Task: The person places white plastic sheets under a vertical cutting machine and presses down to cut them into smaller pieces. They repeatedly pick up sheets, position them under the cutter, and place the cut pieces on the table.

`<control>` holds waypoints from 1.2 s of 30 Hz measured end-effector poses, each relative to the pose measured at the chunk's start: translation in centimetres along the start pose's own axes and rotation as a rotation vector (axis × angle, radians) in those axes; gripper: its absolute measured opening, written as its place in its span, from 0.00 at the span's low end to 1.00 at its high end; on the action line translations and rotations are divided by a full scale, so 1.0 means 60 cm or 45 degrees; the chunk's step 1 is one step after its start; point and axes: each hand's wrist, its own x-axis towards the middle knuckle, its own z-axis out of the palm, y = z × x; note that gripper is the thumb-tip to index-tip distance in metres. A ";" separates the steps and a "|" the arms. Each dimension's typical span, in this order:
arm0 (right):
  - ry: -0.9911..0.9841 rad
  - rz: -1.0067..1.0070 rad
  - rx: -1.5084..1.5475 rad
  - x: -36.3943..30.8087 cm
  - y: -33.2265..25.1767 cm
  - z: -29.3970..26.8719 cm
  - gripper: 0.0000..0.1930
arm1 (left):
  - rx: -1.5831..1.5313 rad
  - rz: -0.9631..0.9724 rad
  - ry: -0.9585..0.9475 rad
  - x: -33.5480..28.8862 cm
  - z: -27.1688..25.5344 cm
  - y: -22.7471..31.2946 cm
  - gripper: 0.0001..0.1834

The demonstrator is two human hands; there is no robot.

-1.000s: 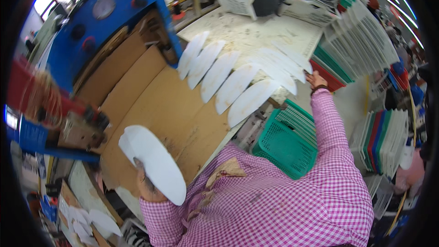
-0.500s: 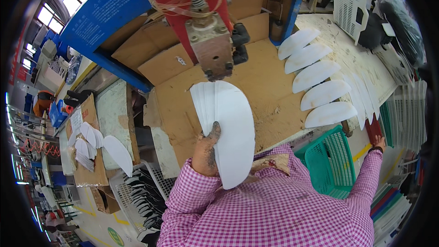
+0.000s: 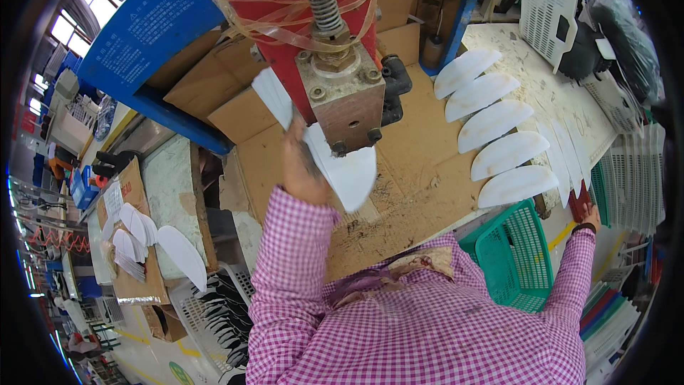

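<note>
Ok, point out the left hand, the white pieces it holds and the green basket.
Left hand (image 3: 302, 165), head view: its middle.
White pieces (image 3: 350, 177), head view: lower end.
Green basket (image 3: 528, 244), head view: perforated right wall.

The red machine head (image 3: 288, 50), cropped above, partly hides the white sheets (image 3: 350, 180); the small right hand's (image 3: 589, 215) grip is unclear.
</note>
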 end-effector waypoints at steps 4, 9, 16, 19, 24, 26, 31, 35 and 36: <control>-0.072 -0.071 -0.058 -0.038 -0.013 0.033 0.21 | -0.003 -0.133 0.048 -0.003 0.016 0.029 0.28; -0.098 -0.016 0.029 -0.070 -0.017 0.036 0.22 | 0.162 -0.311 0.179 -0.111 0.023 0.041 0.25; -0.307 -0.396 0.165 -0.187 -0.029 0.053 0.21 | 0.250 -0.398 0.196 -0.222 -0.013 0.043 0.25; -0.844 -0.453 0.057 -0.351 -0.023 0.094 0.18 | 0.250 -0.300 0.129 -0.198 -0.007 0.022 0.24; -1.910 -0.264 0.035 -0.663 -0.008 0.130 0.15 | 0.023 -0.083 0.046 -0.152 0.025 -0.043 0.25; -2.033 -0.084 0.160 -0.740 -0.020 0.147 0.14 | -0.008 -0.106 0.089 -0.149 0.035 -0.057 0.25; -2.121 0.309 0.152 -0.811 -0.057 0.166 0.11 | 0.008 -0.155 0.059 -0.161 0.046 -0.063 0.25; -2.053 0.464 -0.046 -0.798 -0.072 0.163 0.08 | -0.019 -0.186 0.013 -0.168 0.047 -0.064 0.25; -2.078 0.482 0.040 -0.794 -0.073 0.161 0.08 | -0.022 -0.194 -0.015 -0.168 0.047 -0.067 0.25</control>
